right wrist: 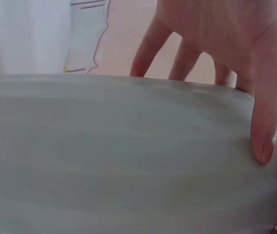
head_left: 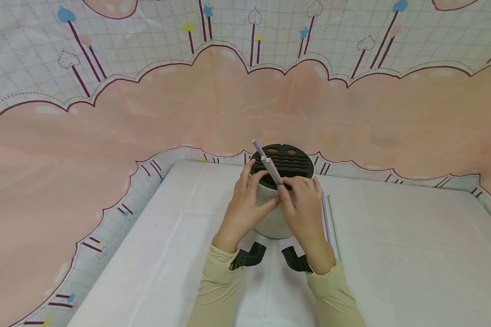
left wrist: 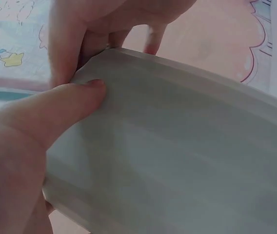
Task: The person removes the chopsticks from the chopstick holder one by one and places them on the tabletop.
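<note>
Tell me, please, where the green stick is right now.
In the head view, the green stick lies on the white table, right of the right hand and beside a purple stick.

From where I stand, no writing, label, brand, number or sign can be read on anything here.

Canister (head_left: 272,226) partly hidden behind left grip (head_left: 245,204), right grip (head_left: 304,206); sleeves (head_left: 217,286) cut off below.
</note>
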`<move>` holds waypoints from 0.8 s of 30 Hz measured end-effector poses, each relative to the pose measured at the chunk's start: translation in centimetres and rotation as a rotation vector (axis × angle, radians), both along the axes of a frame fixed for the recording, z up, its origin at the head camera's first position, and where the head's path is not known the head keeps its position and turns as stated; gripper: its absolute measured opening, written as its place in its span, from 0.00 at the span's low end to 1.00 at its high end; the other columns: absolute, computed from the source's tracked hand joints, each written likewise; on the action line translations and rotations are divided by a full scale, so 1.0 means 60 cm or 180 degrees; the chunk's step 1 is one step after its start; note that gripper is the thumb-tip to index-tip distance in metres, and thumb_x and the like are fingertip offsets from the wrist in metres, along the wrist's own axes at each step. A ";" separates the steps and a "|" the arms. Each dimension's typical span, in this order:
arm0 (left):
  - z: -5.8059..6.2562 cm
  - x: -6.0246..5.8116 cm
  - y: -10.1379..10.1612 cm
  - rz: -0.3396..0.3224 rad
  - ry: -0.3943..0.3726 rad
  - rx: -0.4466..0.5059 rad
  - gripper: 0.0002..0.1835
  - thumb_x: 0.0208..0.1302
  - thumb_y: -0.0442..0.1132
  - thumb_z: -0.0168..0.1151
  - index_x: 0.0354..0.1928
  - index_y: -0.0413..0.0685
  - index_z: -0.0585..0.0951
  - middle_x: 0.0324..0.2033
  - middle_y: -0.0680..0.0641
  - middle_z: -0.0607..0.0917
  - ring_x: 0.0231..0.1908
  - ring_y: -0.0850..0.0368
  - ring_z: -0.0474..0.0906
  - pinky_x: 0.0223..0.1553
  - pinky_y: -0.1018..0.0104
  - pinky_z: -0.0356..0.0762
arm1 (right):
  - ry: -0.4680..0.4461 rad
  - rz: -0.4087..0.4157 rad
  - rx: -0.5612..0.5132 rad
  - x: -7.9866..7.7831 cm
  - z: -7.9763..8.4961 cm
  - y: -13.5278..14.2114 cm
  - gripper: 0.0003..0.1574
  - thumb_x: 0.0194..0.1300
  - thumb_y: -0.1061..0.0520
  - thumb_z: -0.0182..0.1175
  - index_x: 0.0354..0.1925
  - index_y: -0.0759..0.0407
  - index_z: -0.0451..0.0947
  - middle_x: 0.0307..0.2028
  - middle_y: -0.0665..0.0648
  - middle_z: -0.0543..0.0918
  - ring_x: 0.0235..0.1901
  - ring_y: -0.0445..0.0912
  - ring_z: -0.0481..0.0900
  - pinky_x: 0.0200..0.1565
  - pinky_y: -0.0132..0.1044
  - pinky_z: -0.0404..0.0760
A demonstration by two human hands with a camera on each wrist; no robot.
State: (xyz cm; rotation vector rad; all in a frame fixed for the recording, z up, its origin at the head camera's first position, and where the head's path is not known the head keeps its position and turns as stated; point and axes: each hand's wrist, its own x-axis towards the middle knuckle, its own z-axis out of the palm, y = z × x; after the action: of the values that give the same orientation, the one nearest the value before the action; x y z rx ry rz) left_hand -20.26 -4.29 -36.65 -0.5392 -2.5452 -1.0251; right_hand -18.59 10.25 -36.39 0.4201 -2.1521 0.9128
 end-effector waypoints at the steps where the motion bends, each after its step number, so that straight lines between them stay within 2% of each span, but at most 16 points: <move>1: 0.000 0.000 0.000 -0.0004 0.0000 -0.0002 0.33 0.51 0.63 0.57 0.58 0.61 0.64 0.67 0.59 0.43 0.63 0.49 0.50 0.47 0.44 0.66 | 0.0035 0.0002 -0.0085 0.000 0.000 0.000 0.12 0.61 0.57 0.56 0.41 0.63 0.77 0.37 0.58 0.80 0.46 0.51 0.70 0.59 0.56 0.46; 5: 0.002 0.002 -0.001 -0.0003 -0.0003 -0.0029 0.33 0.52 0.63 0.57 0.58 0.62 0.64 0.67 0.57 0.43 0.64 0.48 0.49 0.47 0.43 0.65 | 0.0158 0.0027 -0.0443 0.000 -0.001 0.000 0.08 0.61 0.60 0.56 0.39 0.63 0.78 0.37 0.56 0.80 0.45 0.50 0.71 0.60 0.52 0.50; 8: 0.002 0.003 -0.002 -0.0005 -0.0022 -0.0036 0.33 0.52 0.62 0.57 0.59 0.62 0.64 0.68 0.54 0.43 0.64 0.46 0.48 0.46 0.42 0.66 | 0.0158 0.0047 -0.0667 0.000 -0.001 0.001 0.09 0.61 0.58 0.56 0.39 0.62 0.77 0.37 0.55 0.80 0.43 0.49 0.73 0.55 0.47 0.60; 12: 0.004 0.004 0.002 0.0004 -0.0056 -0.0035 0.32 0.53 0.62 0.56 0.60 0.63 0.64 0.68 0.54 0.42 0.64 0.45 0.48 0.44 0.43 0.68 | -0.0003 0.0072 -0.1088 -0.002 0.002 0.014 0.11 0.62 0.54 0.55 0.40 0.60 0.76 0.37 0.51 0.81 0.43 0.44 0.74 0.45 0.42 0.69; 17: 0.005 0.002 0.006 0.0004 -0.0042 -0.0031 0.32 0.53 0.62 0.56 0.59 0.63 0.64 0.68 0.55 0.42 0.64 0.47 0.48 0.45 0.43 0.67 | -0.0015 0.0135 -0.1504 -0.002 0.010 0.033 0.11 0.62 0.55 0.56 0.41 0.59 0.76 0.37 0.48 0.81 0.46 0.41 0.73 0.48 0.40 0.68; 24: 0.005 -0.003 0.009 0.0018 -0.0099 -0.0013 0.32 0.53 0.62 0.57 0.60 0.63 0.63 0.68 0.54 0.42 0.64 0.46 0.47 0.46 0.42 0.66 | 0.0167 0.0330 -0.1842 0.015 0.041 0.035 0.09 0.62 0.63 0.54 0.39 0.69 0.72 0.38 0.58 0.80 0.44 0.45 0.74 0.49 0.35 0.69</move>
State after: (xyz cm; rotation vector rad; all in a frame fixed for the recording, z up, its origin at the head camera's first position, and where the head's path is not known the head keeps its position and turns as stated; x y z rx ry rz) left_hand -20.44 -3.78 -36.33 -0.5208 -2.5748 -1.0344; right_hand -17.70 12.37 -33.93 0.2581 -1.7250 1.5008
